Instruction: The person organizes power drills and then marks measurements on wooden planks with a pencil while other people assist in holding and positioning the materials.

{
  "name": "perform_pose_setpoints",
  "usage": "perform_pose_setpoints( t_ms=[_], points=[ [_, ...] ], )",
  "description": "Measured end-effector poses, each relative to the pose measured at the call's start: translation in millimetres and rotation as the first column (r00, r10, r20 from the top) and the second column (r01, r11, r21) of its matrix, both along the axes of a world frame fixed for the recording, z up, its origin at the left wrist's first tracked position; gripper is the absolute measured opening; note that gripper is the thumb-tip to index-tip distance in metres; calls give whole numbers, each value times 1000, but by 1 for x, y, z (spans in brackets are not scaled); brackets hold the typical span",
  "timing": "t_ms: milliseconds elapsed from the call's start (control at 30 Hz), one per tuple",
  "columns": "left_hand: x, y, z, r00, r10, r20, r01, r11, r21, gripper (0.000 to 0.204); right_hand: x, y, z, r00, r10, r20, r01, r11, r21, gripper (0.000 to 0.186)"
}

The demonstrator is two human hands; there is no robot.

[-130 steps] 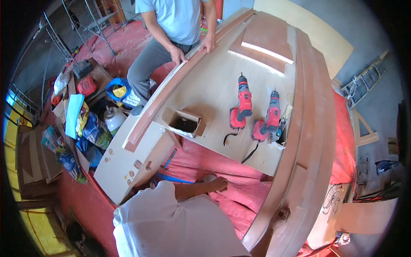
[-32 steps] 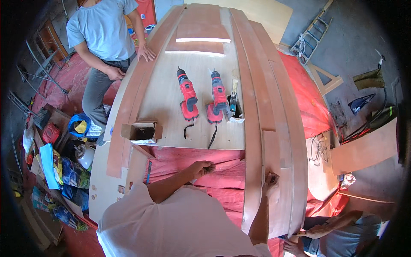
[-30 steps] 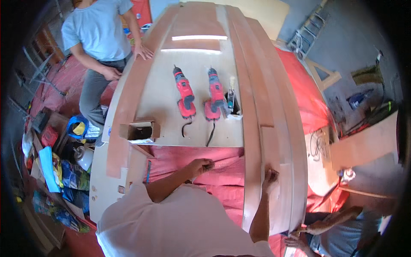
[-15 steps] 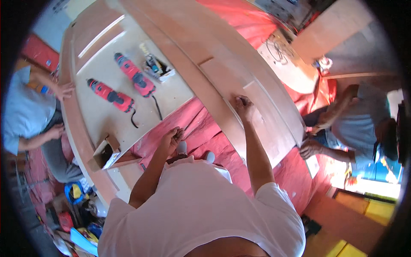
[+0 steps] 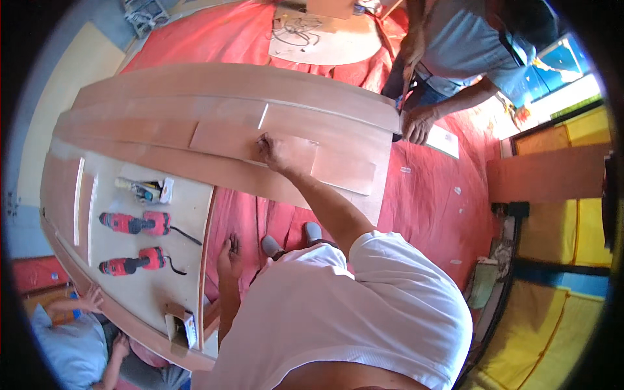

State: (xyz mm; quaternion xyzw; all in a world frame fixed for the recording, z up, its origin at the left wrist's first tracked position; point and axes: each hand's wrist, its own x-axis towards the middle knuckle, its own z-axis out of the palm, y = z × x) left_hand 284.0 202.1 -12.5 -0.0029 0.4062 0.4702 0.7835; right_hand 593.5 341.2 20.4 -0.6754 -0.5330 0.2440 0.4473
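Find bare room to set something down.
The pale wooden panel is bare between the lower red drill and open brown cardboard box. Crowded: around the upper red drill and white tool carton; the right hand is over the brown wooden board.

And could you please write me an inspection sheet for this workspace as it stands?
Surface: pale board flanked by long brown wooden strips.
Job's things: brown panel under the right hand; two red drills lying on the pale board.
Clutter: open carton and small box with tools, both on the pale board.
Hands: right appears to touch the panel, fingers bent; left hand is over red sheeting, fingers part curled; whether either holds anything is unclear.
Cables: short black cords at the drills; dark coil on a round-edged board.
Surroundings: yellow panels, ladder, one co-worker's hand by the strips' end.
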Motion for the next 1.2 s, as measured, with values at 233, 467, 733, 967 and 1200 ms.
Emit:
perform_pose_setpoints(
  t_ms=[233,467,733,967,1200],
  points=[
    [-4,7,-3,989,-67,134,60,997,53,18,5,-7,-11,999,44,21,-46,995,93,14],
    [-12,3,-8,972,-82,218,86,996,-8,18,4,-1,-15,990,119,69,-130,973,192,18],
    [1,7,-8,993,-108,-57,108,994,6,19,6,-2,-9,989,147,-17,-145,986,83,20],
    [16,9,15,996,-84,37,83,996,25,13,7,-10,-3,991,137,0,-136,987,89,24],
    [9,-3,-4,989,46,140,-46,999,0,13,6,1,-27,992,105,75,-114,985,128,25]
  ],
)
